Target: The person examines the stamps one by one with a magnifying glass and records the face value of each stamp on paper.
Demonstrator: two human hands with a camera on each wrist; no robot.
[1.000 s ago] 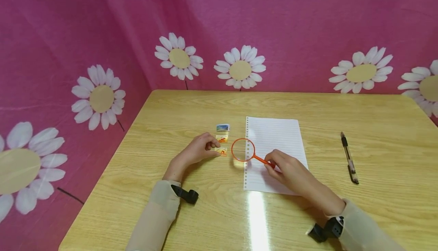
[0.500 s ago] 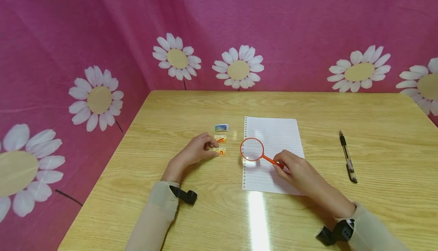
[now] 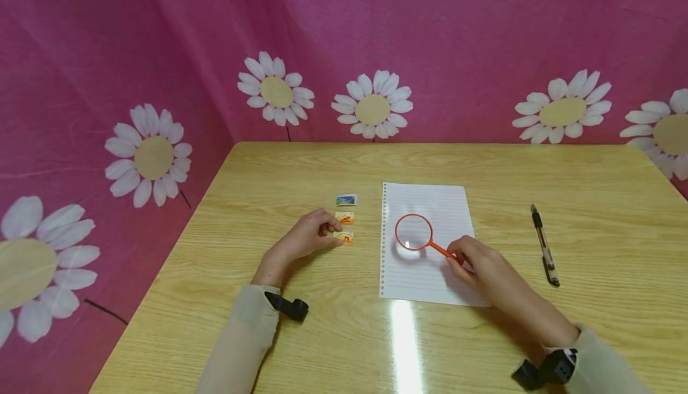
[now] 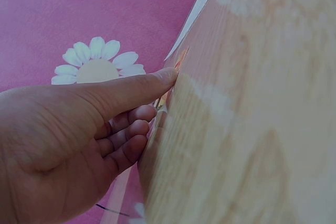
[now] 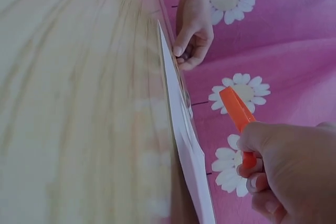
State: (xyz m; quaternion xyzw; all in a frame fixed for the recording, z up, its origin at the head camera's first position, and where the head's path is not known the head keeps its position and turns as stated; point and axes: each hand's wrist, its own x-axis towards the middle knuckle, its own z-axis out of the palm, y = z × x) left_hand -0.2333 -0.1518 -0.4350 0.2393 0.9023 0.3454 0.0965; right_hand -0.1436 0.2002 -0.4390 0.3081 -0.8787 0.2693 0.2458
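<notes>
A red magnifying glass (image 3: 414,232) is gripped by its handle in my right hand (image 3: 486,268). Its round lens is over the lined sheet of paper (image 3: 424,280), seemingly raised above it. In the right wrist view, the orange-red handle (image 5: 237,109) sticks out between thumb and fingers. My left hand (image 3: 301,242) rests beside three small stamp-like pictures in a column. Its thumb touches the nearest yellow one (image 3: 347,238), and its index finger reaches the middle yellow one (image 3: 346,218). Farthest back is the blue-green one (image 3: 346,200). The left wrist view shows the remaining fingers loosely curled.
A black pen (image 3: 545,245) lies to the right of the paper. The wooden table (image 3: 301,167) meets a pink curtain with white flowers (image 3: 457,36) at the back and left. A bright reflection crosses the front of the tabletop.
My right hand has carried the magnifying glass rightward, from the paper's left edge to over its middle. The left hand stays by the small pictures.
</notes>
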